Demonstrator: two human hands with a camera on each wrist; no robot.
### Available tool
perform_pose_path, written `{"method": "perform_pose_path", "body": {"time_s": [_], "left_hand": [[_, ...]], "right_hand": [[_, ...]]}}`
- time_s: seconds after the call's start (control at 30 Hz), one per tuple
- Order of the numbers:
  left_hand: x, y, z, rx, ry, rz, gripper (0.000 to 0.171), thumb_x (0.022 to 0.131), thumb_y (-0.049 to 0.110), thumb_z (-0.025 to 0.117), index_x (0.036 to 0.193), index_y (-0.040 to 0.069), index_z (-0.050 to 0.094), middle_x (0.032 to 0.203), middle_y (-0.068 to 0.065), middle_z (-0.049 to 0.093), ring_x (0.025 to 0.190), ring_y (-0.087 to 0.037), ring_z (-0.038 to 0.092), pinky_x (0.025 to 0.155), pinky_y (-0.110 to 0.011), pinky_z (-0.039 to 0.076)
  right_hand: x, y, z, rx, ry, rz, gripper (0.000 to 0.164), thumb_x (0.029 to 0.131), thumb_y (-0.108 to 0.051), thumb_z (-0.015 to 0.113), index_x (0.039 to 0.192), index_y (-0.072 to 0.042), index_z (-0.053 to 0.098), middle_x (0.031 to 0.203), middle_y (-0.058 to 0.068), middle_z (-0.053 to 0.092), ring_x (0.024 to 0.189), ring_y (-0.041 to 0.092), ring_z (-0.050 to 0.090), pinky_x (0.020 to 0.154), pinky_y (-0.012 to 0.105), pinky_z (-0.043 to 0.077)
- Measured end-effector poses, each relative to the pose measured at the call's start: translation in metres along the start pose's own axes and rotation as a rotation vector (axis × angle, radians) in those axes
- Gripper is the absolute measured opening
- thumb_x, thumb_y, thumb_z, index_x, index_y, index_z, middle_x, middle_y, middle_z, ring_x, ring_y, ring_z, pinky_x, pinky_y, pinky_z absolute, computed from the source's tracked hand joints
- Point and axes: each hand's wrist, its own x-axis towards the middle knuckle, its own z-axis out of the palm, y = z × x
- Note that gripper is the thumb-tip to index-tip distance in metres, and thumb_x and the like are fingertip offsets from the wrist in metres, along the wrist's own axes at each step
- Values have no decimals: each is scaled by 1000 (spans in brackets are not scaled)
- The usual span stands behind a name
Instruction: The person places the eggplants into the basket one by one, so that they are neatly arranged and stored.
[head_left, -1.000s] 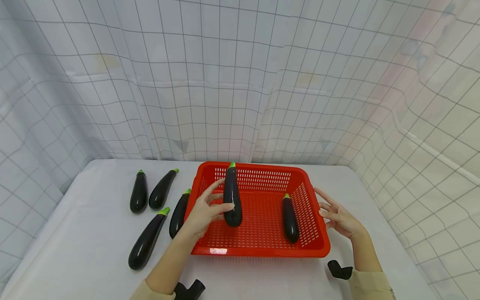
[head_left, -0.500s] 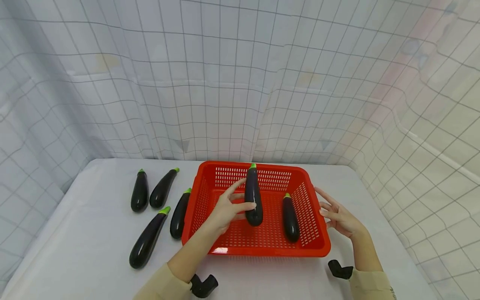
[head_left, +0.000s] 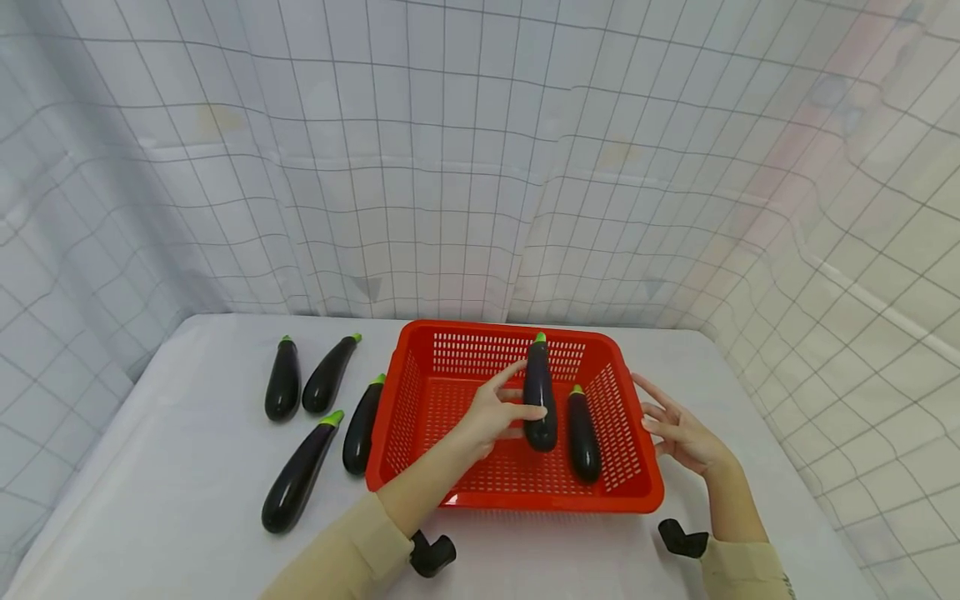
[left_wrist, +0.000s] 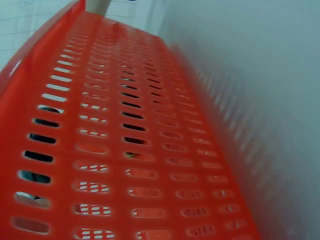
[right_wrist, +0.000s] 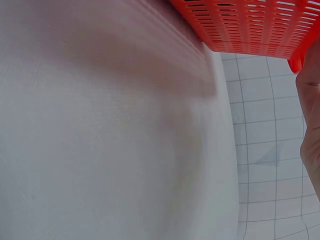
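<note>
My left hand (head_left: 487,417) holds a dark eggplant (head_left: 540,396) with a green stem end inside the outline of the red basket (head_left: 450,503), thumb on one side of it and fingers on the other. Whether this eggplant touches the basket floor I cannot tell. A second eggplant (head_left: 582,437) lies in the basket, just right of the held one. At the basket's right rim, my right hand (head_left: 690,437) touches the side with fingers spread and fairly straight. The left wrist view shows the slotted basket wall (left_wrist: 115,140); the held eggplant is hardly visible there.
Several eggplants lie on the white table left of the basket, the nearest one (head_left: 300,475) toward the front and another (head_left: 363,427) close to the basket's left side. A white gridded curtain (head_left: 465,167) stands behind and on both sides.
My left hand has carried the eggplant rightward across the basket, from its left half to beside the other eggplant. My right hand stays at the right rim.
</note>
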Motion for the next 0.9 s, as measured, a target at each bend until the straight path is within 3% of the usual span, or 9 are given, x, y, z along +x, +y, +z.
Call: {"method": "perform_pose_path", "body": {"time_s": [0.13, 0.53, 0.9], "left_hand": [[4, -7, 9, 52, -1, -36, 72, 77, -2, 70, 137, 26, 42, 113, -16, 51, 85, -25, 63, 71, -43, 54], [12, -20, 24, 54, -1, -133, 74, 76, -4, 69, 139, 22, 40, 105, -14, 60, 89, -28, 64, 69, -45, 54], [23, -27, 28, 95, 27, -188, 72, 77, -2, 69, 139, 20, 39, 115, -17, 57, 90, -28, 63, 68, -47, 53]], "right_hand": [[-1, 0, 0, -1, 3, -2, 65, 95, 6, 31, 148, -17, 1, 127, 5, 52, 105, 20, 59, 68, 37, 53], [0, 0, 1, 14, -3, -8, 65, 95, 6, 32, 148, -18, 1, 126, 5, 53, 105, 20, 59, 68, 37, 53], [1, 1, 0, 23, -14, -16, 65, 95, 7, 30, 148, -18, 2, 123, 5, 54, 105, 19, 59, 68, 37, 53]]}}
